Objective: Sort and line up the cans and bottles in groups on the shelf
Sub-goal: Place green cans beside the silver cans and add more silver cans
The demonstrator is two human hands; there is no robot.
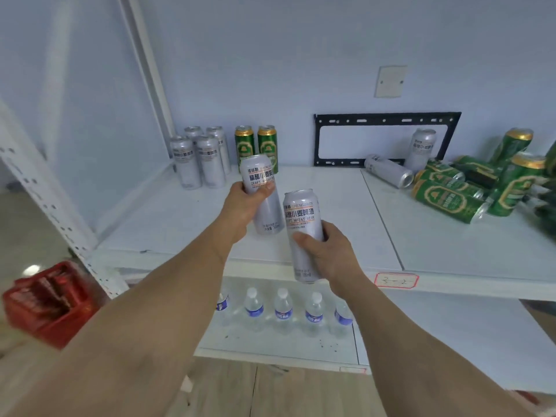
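My left hand (243,206) grips a silver wheat-beer can (261,179) above the white shelf (156,224). My right hand (328,251) grips a second silver can (301,218) near the shelf's front edge. At the back left, several silver cans (200,159) stand in a tight group, with two green cans (255,145) upright beside them. On the right, one silver can (422,150) stands and another silver can (388,170) lies on its side. A jumble of green cans (469,188) lies and stands at the far right.
A black metal bracket (385,118) leans on the back wall. A row of water bottles (282,311) stands on the lower shelf. A red crate (48,302) sits on the floor at the left, behind the perforated shelf post (45,194).
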